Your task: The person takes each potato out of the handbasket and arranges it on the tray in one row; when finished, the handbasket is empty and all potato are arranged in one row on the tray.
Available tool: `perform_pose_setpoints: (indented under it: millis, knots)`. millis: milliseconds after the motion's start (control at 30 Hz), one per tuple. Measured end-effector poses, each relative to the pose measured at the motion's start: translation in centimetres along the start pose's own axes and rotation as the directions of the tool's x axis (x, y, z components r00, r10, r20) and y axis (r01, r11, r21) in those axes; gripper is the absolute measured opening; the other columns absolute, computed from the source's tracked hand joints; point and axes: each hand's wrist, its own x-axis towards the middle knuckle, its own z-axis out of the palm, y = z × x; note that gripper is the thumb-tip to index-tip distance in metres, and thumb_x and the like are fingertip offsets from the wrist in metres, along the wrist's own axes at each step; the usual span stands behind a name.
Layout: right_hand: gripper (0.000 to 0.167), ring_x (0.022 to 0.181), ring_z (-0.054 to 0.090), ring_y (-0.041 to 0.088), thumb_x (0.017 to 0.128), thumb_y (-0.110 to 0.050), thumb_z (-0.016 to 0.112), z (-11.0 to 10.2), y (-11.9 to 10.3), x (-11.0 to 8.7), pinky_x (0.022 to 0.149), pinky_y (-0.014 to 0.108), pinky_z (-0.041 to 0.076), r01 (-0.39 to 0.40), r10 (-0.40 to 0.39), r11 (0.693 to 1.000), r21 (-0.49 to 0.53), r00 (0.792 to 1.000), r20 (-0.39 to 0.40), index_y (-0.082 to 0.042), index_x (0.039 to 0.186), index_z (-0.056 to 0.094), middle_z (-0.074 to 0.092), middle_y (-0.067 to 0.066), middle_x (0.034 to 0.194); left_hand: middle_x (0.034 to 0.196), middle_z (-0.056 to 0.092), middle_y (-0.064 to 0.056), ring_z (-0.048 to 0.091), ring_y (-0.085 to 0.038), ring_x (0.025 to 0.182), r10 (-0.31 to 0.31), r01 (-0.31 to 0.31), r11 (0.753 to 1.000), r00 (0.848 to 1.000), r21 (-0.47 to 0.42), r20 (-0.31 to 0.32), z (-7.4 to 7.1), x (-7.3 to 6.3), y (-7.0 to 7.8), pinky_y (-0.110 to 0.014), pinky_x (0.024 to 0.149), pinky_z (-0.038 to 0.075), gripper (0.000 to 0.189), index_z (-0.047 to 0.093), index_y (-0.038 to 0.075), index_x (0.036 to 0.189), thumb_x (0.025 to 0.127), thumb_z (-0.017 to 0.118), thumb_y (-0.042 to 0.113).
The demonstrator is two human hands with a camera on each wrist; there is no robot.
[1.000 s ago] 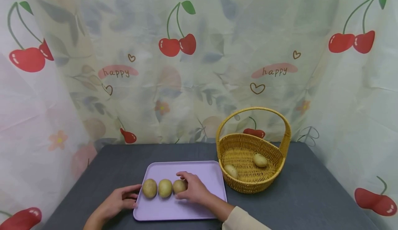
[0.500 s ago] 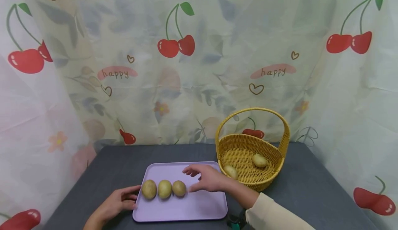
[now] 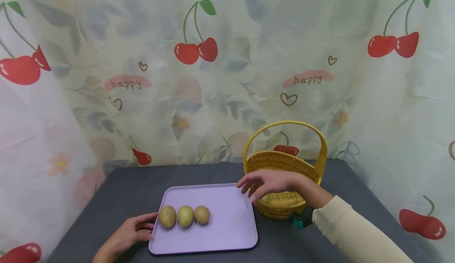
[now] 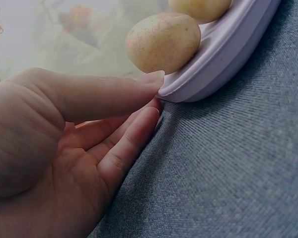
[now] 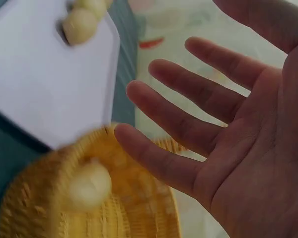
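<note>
My left hand (image 3: 128, 231) touches the left edge of the lavender tray (image 3: 227, 231) with its thumb and fingertips. In the left wrist view the thumb tip (image 4: 156, 79) lies right at the tray's rim, the other fingers just below it. Three potatoes stand in a row on the tray's left half: a left one (image 3: 167, 217), a middle one (image 3: 185, 216) and a smaller right one (image 3: 202, 215). Over the tray's right edge and the front of the wicker basket (image 3: 273, 160), my right hand (image 3: 271, 182) hovers with spread fingers and nothing in it.
A pale potato (image 5: 89, 186) lies inside the basket, whose tall arched handle (image 3: 288, 123) rises behind the right hand. The dark cloth-covered table (image 3: 199, 174) ends at a printed curtain (image 3: 227, 77), with more curtain on both sides.
My right hand has let go of the third potato on the tray and swung right to the basket, its fingers spreading. The left hand stays at the tray's edge.
</note>
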Motion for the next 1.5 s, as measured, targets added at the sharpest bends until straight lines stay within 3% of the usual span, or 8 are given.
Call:
perform_pose_setpoints:
  millis: [100,233,367,567,733,933,1167,1500]
  knots:
    - [0.048,0.122,0.050,0.036,0.091,-0.019,0.067,-1.3,0.9,-0.6,0.093,0.043,0.048,-0.040,0.041,0.998,0.038,0.998,-0.040,-0.009,0.137,0.053,0.056,0.014,0.129,0.118,0.059,-0.029,0.061,-0.011,0.098,-0.026,0.026,1.000,1.000,0.004,-0.003,-0.1,-0.1,0.0,-0.027,0.077,0.052,0.066,0.033,-0.021,0.137,0.087,0.069,0.002]
    - [0.051,0.119,0.053,0.034,0.092,-0.020,0.067,-2.6,2.6,-0.7,0.091,0.051,0.048,-0.083,0.090,0.994,0.067,0.990,-0.108,-0.006,0.138,0.052,0.054,0.022,0.131,0.120,0.059,-0.027,0.060,-0.012,0.099,-0.049,0.049,0.999,0.999,0.013,-0.007,-0.2,-0.2,0.0,-0.027,0.077,0.052,0.065,0.035,-0.020,0.137,0.087,0.070,0.004]
    - [0.055,0.113,0.056,0.029,0.090,-0.023,0.070,-3.6,4.4,-0.2,0.088,0.050,0.049,-0.132,0.151,0.985,0.108,0.971,-0.184,-0.004,0.138,0.051,0.053,0.023,0.130,0.119,0.058,-0.030,0.061,-0.010,0.097,-0.016,0.016,1.000,1.000,0.023,-0.006,-0.3,-0.1,-0.2,-0.026,0.077,0.052,0.065,0.034,-0.022,0.136,0.087,0.069,0.002]
    - [0.060,0.111,0.058,0.034,0.088,-0.029,0.072,-4.4,6.6,0.8,0.087,0.052,0.049,-0.221,0.259,0.959,0.178,0.939,-0.227,-0.005,0.139,0.050,0.053,0.021,0.131,0.116,0.059,-0.029,0.061,-0.007,0.096,0.002,-0.002,1.000,1.000,0.031,-0.006,-0.2,-0.2,-0.3,-0.025,0.076,0.051,0.066,0.034,-0.023,0.135,0.086,0.070,0.002]
    - [0.055,0.108,0.059,0.034,0.091,-0.027,0.069,-4.6,7.5,1.6,0.084,0.051,0.051,-0.284,0.329,0.934,0.215,0.919,-0.217,-0.006,0.139,0.051,0.054,0.017,0.129,0.113,0.060,-0.029,0.061,-0.010,0.096,0.032,-0.032,0.999,0.999,0.032,-0.012,-0.3,-0.2,-0.2,-0.025,0.075,0.052,0.064,0.034,-0.024,0.134,0.086,0.069,0.000]
    - [0.049,0.108,0.059,0.031,0.089,-0.027,0.070,-4.2,8.4,2.3,0.081,0.052,0.052,-0.358,0.402,0.905,0.230,0.898,-0.181,-0.011,0.134,0.057,0.057,0.010,0.123,0.116,0.060,-0.027,0.060,-0.010,0.096,-0.026,0.026,1.000,1.000,0.016,-0.013,-0.3,-0.1,0.0,-0.026,0.076,0.052,0.066,0.034,-0.021,0.137,0.086,0.070,0.001]
    - [0.044,0.112,0.055,0.035,0.091,-0.026,0.067,-3.8,8.4,2.4,0.079,0.052,0.052,-0.396,0.432,0.887,0.238,0.893,-0.124,-0.010,0.131,0.058,0.054,0.011,0.126,0.118,0.059,-0.028,0.060,-0.010,0.097,-0.041,0.041,0.999,0.999,0.015,-0.014,-0.2,0.0,0.1,-0.026,0.077,0.051,0.066,0.034,-0.020,0.137,0.087,0.070,0.002]
    - [0.043,0.097,0.060,0.032,0.084,-0.022,0.075,-3.5,8.1,2.6,0.080,0.052,0.053,-0.474,0.492,0.858,0.200,0.869,-0.053,-0.011,0.123,0.060,0.057,0.014,0.112,0.118,0.059,-0.026,0.060,-0.013,0.099,-0.075,0.076,0.997,0.997,0.015,-0.020,-0.2,0.0,0.4,-0.027,0.077,0.052,0.066,0.035,-0.020,0.138,0.087,0.070,0.003]
